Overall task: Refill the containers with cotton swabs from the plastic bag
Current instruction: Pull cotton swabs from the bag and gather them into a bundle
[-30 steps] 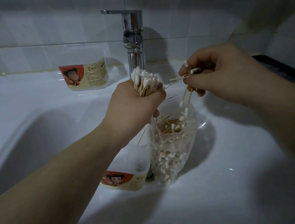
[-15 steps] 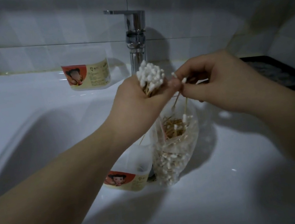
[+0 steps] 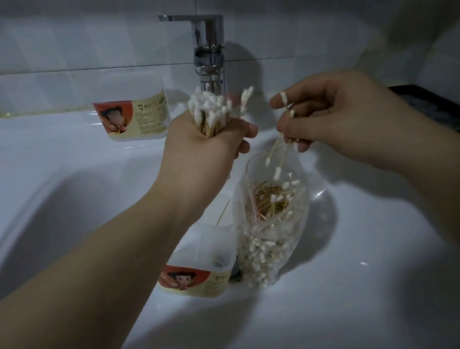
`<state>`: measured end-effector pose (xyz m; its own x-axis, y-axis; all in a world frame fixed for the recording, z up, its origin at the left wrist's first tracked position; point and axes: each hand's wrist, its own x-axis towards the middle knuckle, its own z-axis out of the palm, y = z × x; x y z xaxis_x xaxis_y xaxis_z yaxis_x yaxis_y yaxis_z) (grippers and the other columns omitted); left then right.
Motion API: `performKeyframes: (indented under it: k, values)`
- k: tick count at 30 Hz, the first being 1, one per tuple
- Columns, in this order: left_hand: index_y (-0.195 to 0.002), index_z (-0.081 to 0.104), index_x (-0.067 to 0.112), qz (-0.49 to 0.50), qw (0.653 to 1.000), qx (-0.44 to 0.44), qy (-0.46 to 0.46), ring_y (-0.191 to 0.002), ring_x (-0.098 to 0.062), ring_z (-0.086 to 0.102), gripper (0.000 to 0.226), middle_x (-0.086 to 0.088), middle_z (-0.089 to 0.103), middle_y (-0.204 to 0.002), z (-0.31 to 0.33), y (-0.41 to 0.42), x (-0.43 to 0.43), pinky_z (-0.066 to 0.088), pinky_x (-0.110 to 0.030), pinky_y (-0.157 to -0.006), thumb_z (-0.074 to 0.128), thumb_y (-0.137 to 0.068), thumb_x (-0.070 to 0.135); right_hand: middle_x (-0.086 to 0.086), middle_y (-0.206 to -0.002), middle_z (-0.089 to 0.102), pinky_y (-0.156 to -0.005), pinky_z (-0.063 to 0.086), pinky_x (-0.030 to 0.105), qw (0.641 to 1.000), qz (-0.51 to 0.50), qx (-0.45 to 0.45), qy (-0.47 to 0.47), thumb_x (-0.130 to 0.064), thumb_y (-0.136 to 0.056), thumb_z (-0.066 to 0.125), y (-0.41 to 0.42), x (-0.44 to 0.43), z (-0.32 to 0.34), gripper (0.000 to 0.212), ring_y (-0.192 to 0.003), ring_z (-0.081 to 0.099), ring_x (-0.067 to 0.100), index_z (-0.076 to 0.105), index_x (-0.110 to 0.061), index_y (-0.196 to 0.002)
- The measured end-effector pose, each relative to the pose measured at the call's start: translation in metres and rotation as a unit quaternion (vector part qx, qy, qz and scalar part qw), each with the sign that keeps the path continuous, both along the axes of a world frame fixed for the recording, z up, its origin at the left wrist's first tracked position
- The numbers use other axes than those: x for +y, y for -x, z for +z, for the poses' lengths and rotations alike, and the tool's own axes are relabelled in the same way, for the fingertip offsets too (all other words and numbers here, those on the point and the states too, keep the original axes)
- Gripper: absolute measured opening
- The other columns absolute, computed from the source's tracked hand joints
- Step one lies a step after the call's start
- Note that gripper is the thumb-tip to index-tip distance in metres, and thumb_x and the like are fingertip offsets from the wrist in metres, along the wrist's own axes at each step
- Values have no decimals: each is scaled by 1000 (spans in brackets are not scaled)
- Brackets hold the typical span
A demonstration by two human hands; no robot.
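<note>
My left hand [image 3: 206,150] grips an upright bundle of cotton swabs [image 3: 211,110], white tips up, above the sink. My right hand [image 3: 331,113] pinches a few loose swabs [image 3: 279,150] whose lower tips hang over the mouth of the clear plastic bag [image 3: 269,229]. The bag stands in the basin, part full of wooden-stick swabs. An open plastic container [image 3: 196,269] with a red and cream label stands just left of the bag, partly hidden by my left forearm. A second labelled container [image 3: 132,117] sits on the sink ledge behind.
A chrome faucet [image 3: 208,52] rises just behind my hands. The white sink basin [image 3: 363,274] slopes around the bag. A dark flat tray [image 3: 444,108] lies on the ledge at the right. White tiled wall behind.
My hands touched half a second ago and have now drawn apart. The right hand moved right and down with a few swabs; the left bundle looks fuller and stays upright.
</note>
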<state>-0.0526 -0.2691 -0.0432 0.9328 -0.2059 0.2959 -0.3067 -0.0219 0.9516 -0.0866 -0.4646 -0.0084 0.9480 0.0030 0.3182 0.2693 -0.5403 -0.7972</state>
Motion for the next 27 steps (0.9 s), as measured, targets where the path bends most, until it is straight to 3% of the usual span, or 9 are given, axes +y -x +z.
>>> performKeyframes:
  k: [3,7,10,12,16,21,24,27]
  values:
    - [-88,70,19,4,1000,-11,4,-69,-8,68,15,3,74,-75,-1,1,-2,58,-29,-68,65,-95,6,20,-90,73,-66,57,20,999,13,-26,-43,0,-88,76,-1,2,1,22,-69,72,13,74,-14,-105]
    - [-89,69,17,18,999,-42,-16,-72,-10,68,13,2,72,-77,-2,0,-5,61,-32,-70,64,-100,22,16,-91,75,-71,60,27,997,35,-45,-55,-1,-88,76,-1,4,-2,22,-79,75,22,74,-19,-99]
    - [-97,71,7,20,996,-69,-49,-87,-22,73,22,-8,74,-92,-6,-2,-6,61,-50,-79,63,-100,28,10,-86,74,-71,59,25,996,45,-47,-63,0,-88,75,-1,6,-3,21,-76,75,19,73,-18,-98]
    - [-98,71,9,1,995,-80,-67,-90,-24,73,24,-8,75,-94,-6,0,-5,60,-53,-81,64,-99,32,6,-83,73,-70,59,24,995,46,-51,-67,1,-88,75,0,7,-3,21,-71,74,17,73,-17,-99]
    - [-85,72,16,-34,990,-85,-102,-77,-11,73,13,1,76,-80,-5,3,-4,60,-31,-71,75,-91,26,7,-89,76,-74,60,26,994,32,-55,-91,0,-89,73,0,6,-1,21,-73,76,20,73,-19,-98]
    - [-87,68,19,-51,993,-52,-97,-71,-12,73,13,3,76,-80,-6,2,-5,62,-34,-72,66,-95,9,9,-97,77,-74,59,26,984,33,-13,-175,-7,-96,66,-3,7,-1,10,-92,75,22,76,-10,-97]
    - [-98,69,14,-34,995,-38,-80,-68,-9,70,5,4,76,-80,-5,2,-5,62,-33,-71,64,-97,12,2,-91,76,-72,58,25,972,7,-12,-234,-8,-98,64,-6,4,1,12,-85,73,14,75,-11,-95]
    - [-86,69,12,1,997,-39,-60,-64,-8,68,12,2,73,-74,-5,2,-5,59,-32,-67,65,-97,15,7,-81,73,-72,59,25,974,-9,-27,-223,-3,-96,66,-6,1,2,15,-79,73,22,72,-13,-106]
